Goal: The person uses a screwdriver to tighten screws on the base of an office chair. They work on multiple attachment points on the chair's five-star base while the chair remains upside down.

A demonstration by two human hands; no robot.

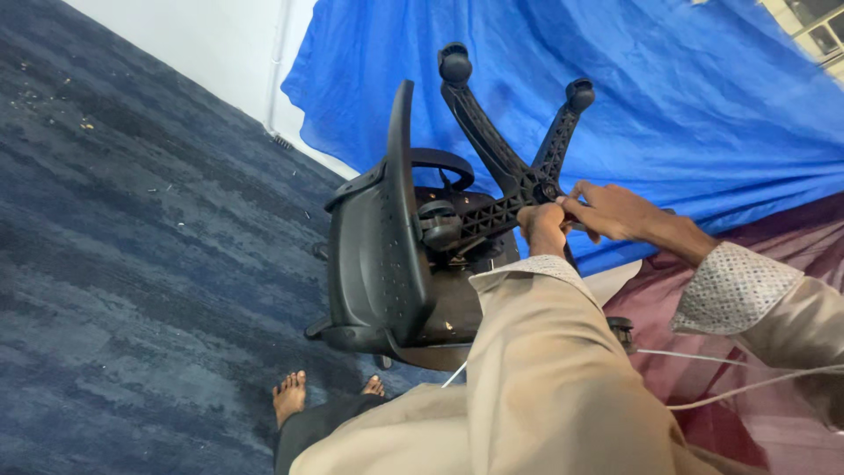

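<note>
Black plastic, stiff and ribbed: the chair base [514, 189] stuck up from the overturned office chair [387, 255] on the carpet [132, 246]. My left hand [542, 227] and right hand [615, 211] pinched its hub (bulky, probably top-heavy), best gripped near the spokes.

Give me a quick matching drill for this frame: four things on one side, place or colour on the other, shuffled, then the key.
Things:
1. office chair
2. blue sheet
3. white cable
4. bare feet

Descriptions:
A. draped behind the star base
B. on the dark carpet, near the bottom edge
C. black, tipped over, casters in the air
D. runs across the maroon cloth at right

Pairs: 1-C, 2-A, 3-D, 4-B

Both hands, left hand and right hand, are at the base hub.
</note>
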